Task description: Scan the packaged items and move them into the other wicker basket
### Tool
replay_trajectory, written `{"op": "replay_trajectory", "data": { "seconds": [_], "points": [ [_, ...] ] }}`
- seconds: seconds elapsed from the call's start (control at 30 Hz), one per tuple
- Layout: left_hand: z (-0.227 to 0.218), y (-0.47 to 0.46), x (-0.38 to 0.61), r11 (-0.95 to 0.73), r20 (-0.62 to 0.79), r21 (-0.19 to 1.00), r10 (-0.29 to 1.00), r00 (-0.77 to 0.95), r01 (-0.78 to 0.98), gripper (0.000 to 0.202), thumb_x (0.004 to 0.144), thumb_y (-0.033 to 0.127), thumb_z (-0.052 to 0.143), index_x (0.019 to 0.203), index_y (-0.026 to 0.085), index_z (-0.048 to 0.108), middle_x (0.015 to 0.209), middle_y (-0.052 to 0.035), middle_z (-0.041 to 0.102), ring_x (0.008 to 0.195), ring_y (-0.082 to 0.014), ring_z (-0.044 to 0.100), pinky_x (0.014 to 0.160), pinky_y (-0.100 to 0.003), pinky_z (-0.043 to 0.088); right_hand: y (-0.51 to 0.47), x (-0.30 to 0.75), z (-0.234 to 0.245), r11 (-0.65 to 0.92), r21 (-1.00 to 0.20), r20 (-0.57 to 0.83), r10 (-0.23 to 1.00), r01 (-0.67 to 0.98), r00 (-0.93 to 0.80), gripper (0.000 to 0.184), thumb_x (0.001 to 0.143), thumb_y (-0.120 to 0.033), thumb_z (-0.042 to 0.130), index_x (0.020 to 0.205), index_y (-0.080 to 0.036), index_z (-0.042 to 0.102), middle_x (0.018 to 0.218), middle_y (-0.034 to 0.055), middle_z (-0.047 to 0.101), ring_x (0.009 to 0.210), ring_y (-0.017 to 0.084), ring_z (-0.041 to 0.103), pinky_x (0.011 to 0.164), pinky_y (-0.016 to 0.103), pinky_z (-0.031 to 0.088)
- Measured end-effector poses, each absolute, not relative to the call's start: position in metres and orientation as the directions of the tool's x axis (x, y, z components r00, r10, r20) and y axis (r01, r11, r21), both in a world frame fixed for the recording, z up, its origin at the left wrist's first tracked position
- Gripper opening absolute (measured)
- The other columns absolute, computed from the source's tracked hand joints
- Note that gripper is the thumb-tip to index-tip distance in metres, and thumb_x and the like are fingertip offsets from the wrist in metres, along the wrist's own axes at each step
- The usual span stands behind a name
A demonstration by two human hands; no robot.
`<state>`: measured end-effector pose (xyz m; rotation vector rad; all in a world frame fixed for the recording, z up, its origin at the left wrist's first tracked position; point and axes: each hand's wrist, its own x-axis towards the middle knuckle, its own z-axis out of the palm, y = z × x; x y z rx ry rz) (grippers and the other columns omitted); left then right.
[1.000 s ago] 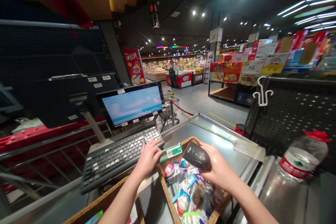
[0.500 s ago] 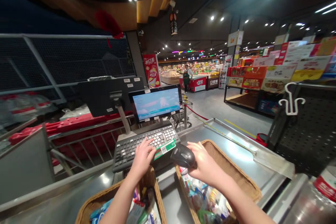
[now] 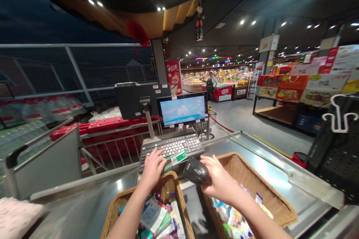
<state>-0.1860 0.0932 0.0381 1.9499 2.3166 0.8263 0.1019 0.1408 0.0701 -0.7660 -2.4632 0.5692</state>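
Observation:
My left hand [image 3: 153, 166] is closed on one end of a slim green pack [image 3: 175, 159] with a white barcode label. It holds the pack just over the front edge of the keyboard [image 3: 171, 147]. My right hand [image 3: 215, 175] grips a black handheld barcode scanner [image 3: 195, 171], its head facing left toward the pack. Two wicker baskets lie below my forearms. The left basket [image 3: 183, 203] and the right basket [image 3: 265, 194] both hold many small packaged goods. Behind the keyboard stands a lit screen [image 3: 183, 110].
A dark monitor back [image 3: 130, 102] stands left of the screen. A metal counter [image 3: 258, 160] extends right, with a white hook [image 3: 339, 115] beyond. Metal railings [image 3: 112, 145] and bottled goods [image 3: 53, 108] are at left. A person [image 3: 210, 84] stands far off near red freezers.
My view has turned left, so the scene shifts right in the picture. My hands keep the green pack and the scanner close together, as before.

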Motion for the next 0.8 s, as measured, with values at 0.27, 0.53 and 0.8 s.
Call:
{"op": "replay_trajectory", "data": {
  "seconds": [0.27, 0.53, 0.8],
  "points": [
    [0.034, 0.083, -0.191, 0.111, 0.337, 0.397, 0.906, -0.257, 0.911, 0.031, 0.092, 0.032, 0.042, 0.076, 0.022, 0.067, 0.143, -0.0055, 0.055, 0.144, -0.0333, 0.03, 0.111, -0.066, 0.023, 0.132, 0.099, 0.068, 0.762, -0.517, 0.32, 0.594, 0.389, -0.738, 0.049, 0.054, -0.013, 0.056, 0.1, -0.021, 0.069, 0.131, 0.0131, 0.063, 0.133, 0.035, 0.047, 0.117, 0.061, 0.016],
    [0.032, 0.072, -0.193, 0.127, 0.326, 0.393, 0.907, -0.267, 0.911, 0.031, 0.091, 0.031, 0.042, 0.074, 0.022, 0.067, 0.142, -0.0051, 0.056, 0.144, -0.0338, 0.03, 0.112, -0.066, 0.022, 0.126, 0.097, 0.067, 0.784, -0.503, 0.339, 0.566, 0.364, -0.751, 0.049, 0.057, -0.012, 0.057, 0.104, -0.021, 0.068, 0.123, 0.0116, 0.066, 0.131, 0.034, 0.047, 0.116, 0.06, 0.018],
    [0.019, 0.042, -0.207, 0.197, 0.265, 0.394, 0.911, -0.317, 0.898, 0.032, 0.092, 0.031, 0.041, 0.073, 0.022, 0.065, 0.142, -0.0046, 0.056, 0.145, -0.0332, 0.029, 0.111, -0.067, 0.021, 0.117, 0.083, 0.062, 0.809, -0.506, 0.339, 0.506, 0.301, -0.793, 0.048, 0.055, -0.01, 0.055, 0.101, -0.021, 0.067, 0.117, 0.0097, 0.068, 0.13, 0.033, 0.048, 0.116, 0.056, 0.023]
  ]
}}
